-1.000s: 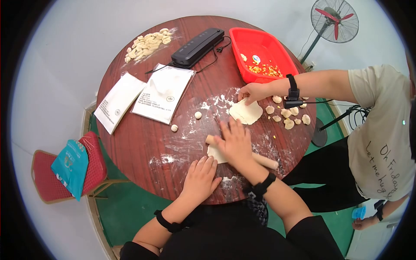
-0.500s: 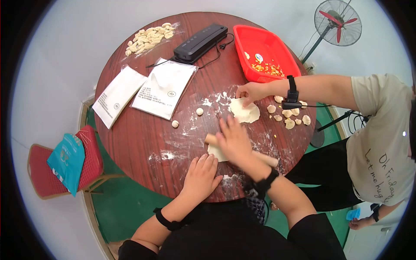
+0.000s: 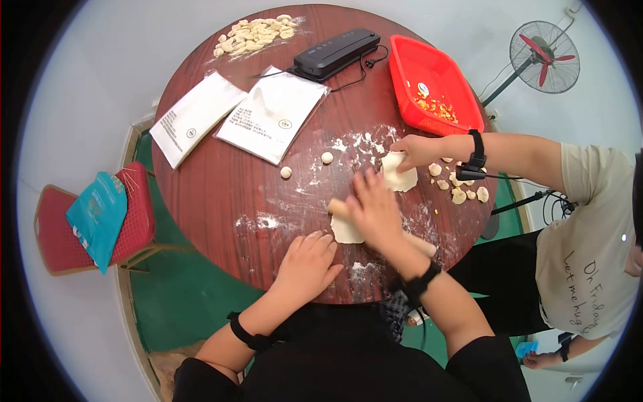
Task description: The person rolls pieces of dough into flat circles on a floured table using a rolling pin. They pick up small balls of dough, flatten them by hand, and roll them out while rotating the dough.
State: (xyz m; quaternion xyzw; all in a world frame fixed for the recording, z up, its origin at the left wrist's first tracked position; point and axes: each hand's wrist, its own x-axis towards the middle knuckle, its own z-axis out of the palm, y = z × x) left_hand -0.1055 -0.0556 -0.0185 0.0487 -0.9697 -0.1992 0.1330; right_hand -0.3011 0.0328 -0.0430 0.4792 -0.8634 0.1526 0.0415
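My right hand (image 3: 376, 209) lies with fingers spread on top of a wooden rolling pin (image 3: 420, 245), palm down, pressing on it. Under the pin's left end is a flat piece of dough (image 3: 346, 230) on the floured round table (image 3: 221, 228). My left hand (image 3: 307, 263) rests on the table just left of this dough, fingers fairly straight and nothing held. Two small dough balls (image 3: 327, 157) sit beyond my hands. A co-worker's hand (image 3: 416, 151) holds the edge of another flat dough sheet (image 3: 399, 175) right of the balls.
Dough pieces lie at the right edge (image 3: 458, 195) and a pile of them (image 3: 254, 36) at the far left. A black sealer (image 3: 337, 53), white packets (image 3: 272, 114) and a red basket (image 3: 400, 74) stand farther back. A fan is behind, a chair at left.
The view has shifted, so the table's contents appear farther right and higher. My left hand sits slightly farther from the dough. The co-worker's hand has lifted part of the other sheet's edge.
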